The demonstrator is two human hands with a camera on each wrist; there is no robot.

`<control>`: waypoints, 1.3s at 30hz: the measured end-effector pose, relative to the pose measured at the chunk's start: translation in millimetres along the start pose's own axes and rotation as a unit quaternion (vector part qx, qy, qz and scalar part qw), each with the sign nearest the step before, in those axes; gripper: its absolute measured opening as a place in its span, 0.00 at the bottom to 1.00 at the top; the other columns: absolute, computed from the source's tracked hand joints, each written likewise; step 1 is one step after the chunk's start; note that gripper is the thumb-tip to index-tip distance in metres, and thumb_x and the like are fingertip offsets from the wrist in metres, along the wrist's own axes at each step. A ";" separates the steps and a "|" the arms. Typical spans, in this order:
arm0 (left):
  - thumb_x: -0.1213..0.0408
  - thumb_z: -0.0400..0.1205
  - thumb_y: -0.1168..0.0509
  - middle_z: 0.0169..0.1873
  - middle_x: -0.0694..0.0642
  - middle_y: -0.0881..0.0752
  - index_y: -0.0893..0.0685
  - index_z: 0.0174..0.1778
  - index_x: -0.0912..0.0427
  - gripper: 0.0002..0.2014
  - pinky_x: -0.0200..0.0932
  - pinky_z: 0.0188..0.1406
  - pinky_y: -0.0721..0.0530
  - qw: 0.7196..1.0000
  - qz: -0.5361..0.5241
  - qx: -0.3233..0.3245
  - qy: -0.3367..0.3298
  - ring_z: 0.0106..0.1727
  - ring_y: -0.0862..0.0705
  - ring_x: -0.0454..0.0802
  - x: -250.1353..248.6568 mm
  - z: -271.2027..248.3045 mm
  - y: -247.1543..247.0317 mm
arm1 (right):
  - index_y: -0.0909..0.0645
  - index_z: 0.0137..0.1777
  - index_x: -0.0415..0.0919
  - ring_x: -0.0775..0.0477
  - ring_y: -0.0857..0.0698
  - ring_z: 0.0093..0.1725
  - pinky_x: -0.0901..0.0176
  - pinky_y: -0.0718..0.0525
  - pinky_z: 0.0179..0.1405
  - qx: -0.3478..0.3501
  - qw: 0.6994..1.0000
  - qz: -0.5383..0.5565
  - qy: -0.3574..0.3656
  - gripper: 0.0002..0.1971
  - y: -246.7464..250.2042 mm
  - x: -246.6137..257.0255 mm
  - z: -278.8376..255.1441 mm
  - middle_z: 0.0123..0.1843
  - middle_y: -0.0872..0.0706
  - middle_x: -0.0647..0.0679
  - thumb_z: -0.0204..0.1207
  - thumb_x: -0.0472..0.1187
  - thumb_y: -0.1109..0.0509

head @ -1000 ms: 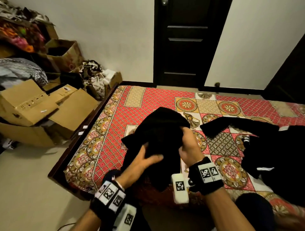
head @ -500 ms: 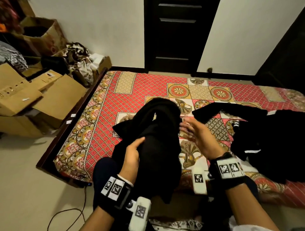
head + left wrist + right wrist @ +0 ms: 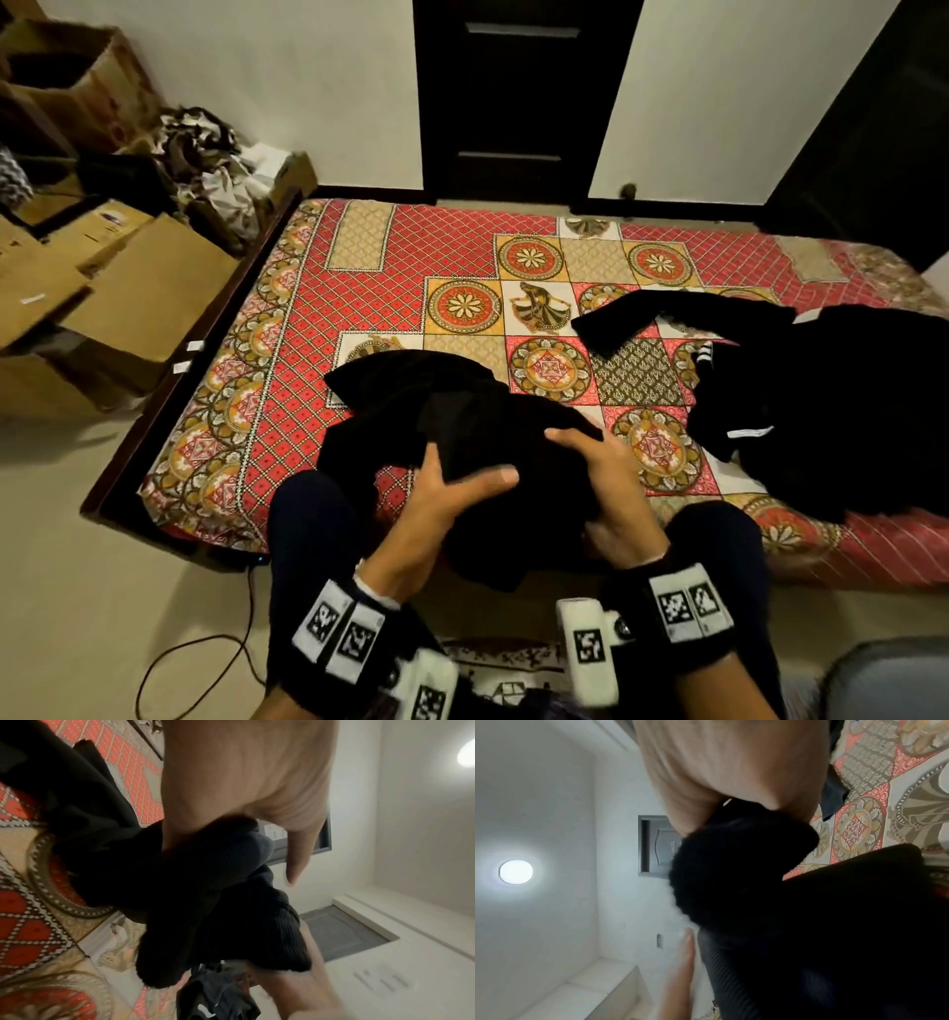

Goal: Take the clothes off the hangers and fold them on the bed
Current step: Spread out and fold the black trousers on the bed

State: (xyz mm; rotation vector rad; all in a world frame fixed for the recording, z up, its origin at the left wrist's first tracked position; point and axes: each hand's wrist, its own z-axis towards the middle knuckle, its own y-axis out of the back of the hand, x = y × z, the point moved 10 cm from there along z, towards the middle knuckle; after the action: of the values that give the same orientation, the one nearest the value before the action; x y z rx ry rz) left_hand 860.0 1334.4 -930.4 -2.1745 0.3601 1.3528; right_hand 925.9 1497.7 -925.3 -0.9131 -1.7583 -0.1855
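So half a second back the right hand (image 3: 611, 493) was off the black garment (image 3: 462, 421), open and hovering over the bed (image 3: 359, 288), and now it's back on it, gripping the near right edge. The garment has dropped from a raised bunch to a lower heap, and the left hand (image 3: 441, 493) has shifted its hold toward the middle, thumb across the top.

A black ribbed-knit garment (image 3: 462, 411) lies bunched at the near edge of the bed (image 3: 359, 288), part of it hanging over that edge. More black clothes (image 3: 832, 411) lie heaped toward the bed's right edge, one sleeve stretched flat toward the middle, white stripes showing.
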 end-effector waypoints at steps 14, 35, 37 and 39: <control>0.66 0.81 0.32 0.47 0.60 0.07 0.07 0.41 0.60 0.08 0.49 0.51 0.13 0.980 -0.178 -0.091 -0.021 0.48 0.08 0.56 -36.4 -4.5 21.0 | 0.19 0.73 0.56 0.57 0.16 0.70 0.63 0.18 0.59 0.030 0.974 -0.165 0.152 0.27 10.9 32.8 -12.7 0.71 0.15 0.56 0.74 0.49 0.19; 0.40 0.67 0.18 0.73 0.35 0.26 0.30 0.78 0.35 0.44 0.45 0.80 0.26 0.953 0.269 0.091 -0.105 0.76 0.27 0.32 30.5 -17.3 -41.2 | 0.06 0.53 0.34 0.38 0.05 0.47 0.44 0.08 0.51 -0.024 0.978 0.194 -0.067 0.17 1.2 21.0 -27.4 0.53 0.06 0.35 0.86 0.44 0.34; 0.35 0.61 0.15 0.77 0.36 0.30 0.37 0.81 0.33 0.54 0.45 0.82 0.28 0.950 0.278 0.110 -0.091 0.79 0.31 0.32 53.9 -18.9 -56.9 | 0.10 0.60 0.31 0.36 0.06 0.54 0.43 0.08 0.54 -0.023 0.970 0.229 -0.078 0.16 -2.9 32.5 -25.3 0.59 0.08 0.33 0.86 0.42 0.33; 0.34 0.60 0.15 0.78 0.36 0.30 0.41 0.81 0.31 0.57 0.41 0.80 0.27 0.953 0.264 0.116 -0.091 0.80 0.30 0.32 65.7 -20.9 -71.8 | 0.11 0.61 0.27 0.33 0.09 0.60 0.38 0.11 0.57 -0.015 0.966 0.244 -0.089 0.16 -6.8 39.3 -23.7 0.63 0.10 0.31 0.87 0.40 0.34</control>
State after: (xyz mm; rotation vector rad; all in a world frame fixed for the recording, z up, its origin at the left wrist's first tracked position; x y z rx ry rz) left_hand 941.0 1384.6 -959.4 -1.8055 1.0279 1.6734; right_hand 934.9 1499.4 -879.8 -1.3892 -1.6369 0.1963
